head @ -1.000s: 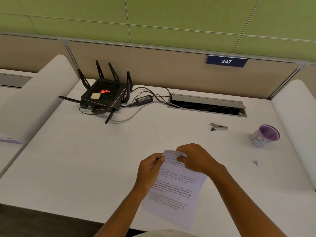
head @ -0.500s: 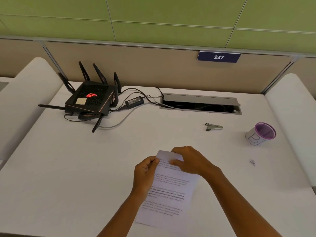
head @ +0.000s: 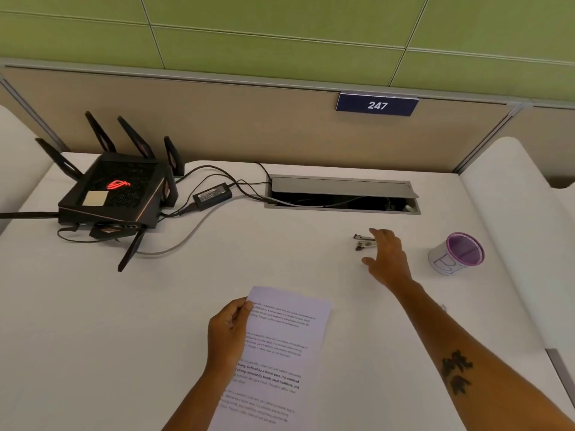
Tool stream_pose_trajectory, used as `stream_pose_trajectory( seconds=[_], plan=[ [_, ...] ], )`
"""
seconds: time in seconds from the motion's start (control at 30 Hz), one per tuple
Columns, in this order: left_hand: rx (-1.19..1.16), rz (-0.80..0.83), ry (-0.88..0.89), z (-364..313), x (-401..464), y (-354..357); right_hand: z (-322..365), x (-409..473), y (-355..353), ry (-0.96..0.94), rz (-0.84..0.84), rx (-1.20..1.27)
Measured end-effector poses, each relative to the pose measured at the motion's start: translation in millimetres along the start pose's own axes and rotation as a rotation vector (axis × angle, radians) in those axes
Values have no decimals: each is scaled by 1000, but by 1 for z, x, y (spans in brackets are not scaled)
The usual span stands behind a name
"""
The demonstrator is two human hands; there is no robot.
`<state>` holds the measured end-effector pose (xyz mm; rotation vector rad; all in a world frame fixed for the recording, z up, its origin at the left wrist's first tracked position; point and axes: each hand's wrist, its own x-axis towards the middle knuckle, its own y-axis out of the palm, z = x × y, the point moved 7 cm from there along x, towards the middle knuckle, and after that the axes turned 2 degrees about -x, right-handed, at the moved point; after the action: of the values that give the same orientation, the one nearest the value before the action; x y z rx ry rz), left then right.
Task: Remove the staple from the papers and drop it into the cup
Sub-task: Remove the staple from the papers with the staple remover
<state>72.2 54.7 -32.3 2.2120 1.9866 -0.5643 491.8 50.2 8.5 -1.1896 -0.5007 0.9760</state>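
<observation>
The printed white papers (head: 280, 353) lie near the table's front edge. My left hand (head: 228, 331) pinches their upper left corner. The staple itself is too small to make out. A small metal staple remover (head: 362, 242) lies on the table to the right of centre. My right hand (head: 387, 258) is stretched out with fingers apart, its fingertips at the remover's right end. Further right, a white paper cup (head: 452, 255) with a purple inside sits tilted.
A black router (head: 115, 194) with antennas and a power adapter (head: 213, 194) with cables sit at the back left. An open cable slot (head: 342, 197) is at the back centre. A small scrap (head: 444, 307) lies beside my right forearm.
My right hand has let go of the papers' top edge and moved up and right to the staple remover. My left hand keeps hold of the papers.
</observation>
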Motion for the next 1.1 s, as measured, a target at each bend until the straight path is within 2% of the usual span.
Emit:
stream_pose_trajectory(
  seconds=[0.27, 0.47, 0.63, 0.8, 0.97, 1.1],
  plan=[
    [44, 15, -30, 10, 21, 10, -11, 46, 26, -89, 130, -160],
    [31, 28, -58, 17, 24, 12, -15, 54, 30, -109, 72, -130],
    [13, 21, -61, 15, 20, 10, -12, 46, 23, -71, 39, 57],
    [8, 19, -50, 9, 14, 6, 21, 11, 14, -94, 64, 303],
    [4, 20, -16, 1, 5, 3, 82, -34, 16, -261, 224, 411],
    [17, 23, 23, -2, 0, 0, 137, -67, 17, -526, 320, 339]
  ],
)
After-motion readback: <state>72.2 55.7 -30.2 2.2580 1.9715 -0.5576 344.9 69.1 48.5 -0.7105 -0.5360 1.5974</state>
